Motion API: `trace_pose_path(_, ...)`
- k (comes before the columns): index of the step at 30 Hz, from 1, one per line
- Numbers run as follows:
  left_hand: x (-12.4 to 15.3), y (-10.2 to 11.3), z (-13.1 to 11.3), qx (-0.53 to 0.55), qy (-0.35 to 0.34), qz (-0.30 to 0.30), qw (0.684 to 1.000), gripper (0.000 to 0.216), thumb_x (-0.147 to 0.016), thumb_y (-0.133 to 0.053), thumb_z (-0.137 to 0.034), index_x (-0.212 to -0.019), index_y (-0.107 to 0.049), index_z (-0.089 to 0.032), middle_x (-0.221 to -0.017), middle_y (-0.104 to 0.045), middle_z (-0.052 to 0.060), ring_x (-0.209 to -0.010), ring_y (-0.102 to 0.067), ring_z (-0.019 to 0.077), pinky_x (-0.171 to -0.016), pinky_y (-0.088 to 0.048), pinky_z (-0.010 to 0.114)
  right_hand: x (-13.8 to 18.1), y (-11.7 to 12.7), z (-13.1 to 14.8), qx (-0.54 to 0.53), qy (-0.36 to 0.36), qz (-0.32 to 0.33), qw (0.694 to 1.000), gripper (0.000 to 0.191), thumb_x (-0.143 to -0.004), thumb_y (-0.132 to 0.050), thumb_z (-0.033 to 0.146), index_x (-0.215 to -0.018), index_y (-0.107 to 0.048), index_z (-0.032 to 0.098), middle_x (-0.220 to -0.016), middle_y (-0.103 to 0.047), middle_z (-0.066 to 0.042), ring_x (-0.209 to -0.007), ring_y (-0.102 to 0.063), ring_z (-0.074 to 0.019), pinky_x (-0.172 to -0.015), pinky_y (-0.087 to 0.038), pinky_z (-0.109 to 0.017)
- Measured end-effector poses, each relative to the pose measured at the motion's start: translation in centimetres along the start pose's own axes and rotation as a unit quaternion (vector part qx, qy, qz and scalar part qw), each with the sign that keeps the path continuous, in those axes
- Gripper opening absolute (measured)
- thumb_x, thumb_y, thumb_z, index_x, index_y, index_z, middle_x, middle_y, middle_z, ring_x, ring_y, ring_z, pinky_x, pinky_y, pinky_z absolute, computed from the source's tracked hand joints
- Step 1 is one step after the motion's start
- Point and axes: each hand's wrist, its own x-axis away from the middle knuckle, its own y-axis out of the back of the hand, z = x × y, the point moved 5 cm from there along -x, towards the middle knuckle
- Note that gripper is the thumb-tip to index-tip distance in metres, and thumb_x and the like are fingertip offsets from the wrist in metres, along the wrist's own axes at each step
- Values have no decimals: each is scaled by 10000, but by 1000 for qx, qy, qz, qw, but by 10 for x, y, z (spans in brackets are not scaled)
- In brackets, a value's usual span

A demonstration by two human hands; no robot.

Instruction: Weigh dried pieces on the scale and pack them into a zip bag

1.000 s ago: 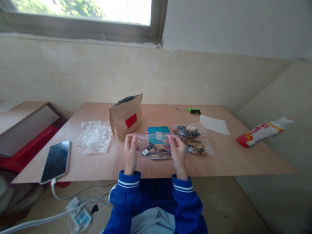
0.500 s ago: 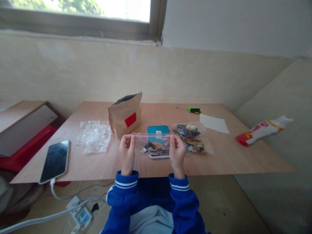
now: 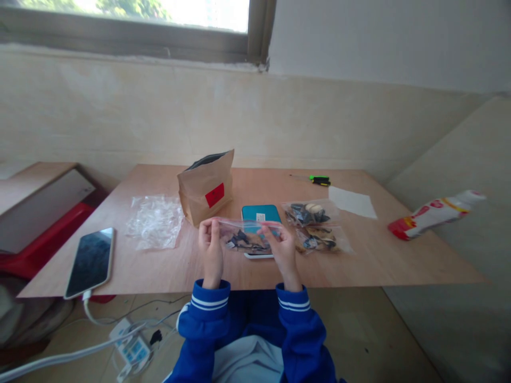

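Zip bag (image 3: 244,238), clear with dark pieces inside, pinched by both hands: left (image 3: 210,246), right (image 3: 281,248).

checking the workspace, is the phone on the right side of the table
No, the phone lies at the table's left edge, left of the left hand.

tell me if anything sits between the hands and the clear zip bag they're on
Nothing visible does. The left hand and right hand both pinch the top edge of the zip bag directly, holding it above the teal box.
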Motion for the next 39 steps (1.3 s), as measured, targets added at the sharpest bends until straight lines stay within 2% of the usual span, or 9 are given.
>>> trace_pose_path(6, -3, 4, -3, -10, -28, 86, 996, 220, -869, -590, -407, -873, -622, -189, -888, -666, 19, -875, -641, 144, -808, -495, 257, -5, -4, -7, -15, -7, -22, 1000, 282, -787, -679, 449, -818, -705, 170, -814, -739, -63, -802, -684, -201, -732, -545, -325)
trace_pose_path(13, -5, 7, -9, -72, -38, 163, 983, 204, -786, -697, -368, -857, -662, -180, -897, -720, 58, -893, -685, 203, -801, -541, 321, -8, -2, -7, -46, -10, -44, 998, 276, -781, -680, 450, -772, -680, 174, -822, -746, -74, -826, -687, -220, -843, -517, -384)
trace_pose_path(21, -4, 11, -19, -122, -86, 111, 983, 143, -785, -702, -325, -800, -684, -184, -859, -726, 49, -874, -682, 194, -786, -537, 309, -4, 1, -1, -12, 24, -54, 998, 239, -804, -664, 411, -734, -655, 183, -722, -683, -31, -739, -647, -191, -749, -504, -326)
trace_pose_path(23, -1, 11, -25, -125, -99, 84, 984, 140, -787, -702, -324, -802, -685, -186, -851, -721, 40, -846, -675, 182, -760, -531, 292, -3, -3, 4, -16, 36, -41, 998, 219, -833, -637, 393, -795, -665, 180, -835, -698, -55, -846, -656, -203, -820, -503, -349)
trace_pose_path(25, 2, 9, -32, -139, -115, 71, 981, 128, -796, -695, -320, -805, -686, -193, -818, -705, 24, -789, -660, 160, -715, -519, 268, 0, -4, 15, 8, 68, -45, 997, 243, -850, -621, 365, -1012, -653, 187, -1090, -672, -94, -1014, -632, -222, -907, -487, -385)
trace_pose_path(27, 6, 6, -39, -160, -139, 75, 974, 107, -808, -684, -308, -807, -681, -201, -791, -683, 10, -756, -640, 146, -687, -505, 255, 3, -3, 32, 72, 123, -60, 988, 390, -861, -609, 329, -1229, -556, 213, -1296, -572, -112, -1170, -560, -235, -993, -442, -424)
trace_pose_path(29, 9, 2, -44, -179, -170, 88, 965, 88, -820, -672, -292, -809, -675, -206, -790, -669, 8, -764, -628, 146, -692, -497, 256, 8, -4, 49, 148, 183, -52, 971, 421, -882, -578, 289, -1294, -510, 233, -1346, -539, -101, -1258, -494, -234, -1063, -378, -450)
trace_pose_path(34, 13, -3, -49, -204, -218, 109, 948, 52, -839, -654, -262, -836, -671, -213, -807, -663, 10, -789, -619, 148, -720, -487, 260, 16, -20, 68, 237, 250, 69, 936, 155, -901, -577, 292, -1021, -670, 261, -1052, -715, -26, -1124, -595, -229, -1075, -331, -466)
trace_pose_path(39, 13, -3, -47, -206, -226, 146, 941, 59, -844, -651, -258, -854, -679, -206, -834, -669, 18, -817, -622, 153, -732, -493, 267, 15, -21, 63, 229, 232, 74, 943, 177, -912, -579, 319, -794, -680, 232, -792, -728, -14, -813, -657, -197, -841, -448, -373)
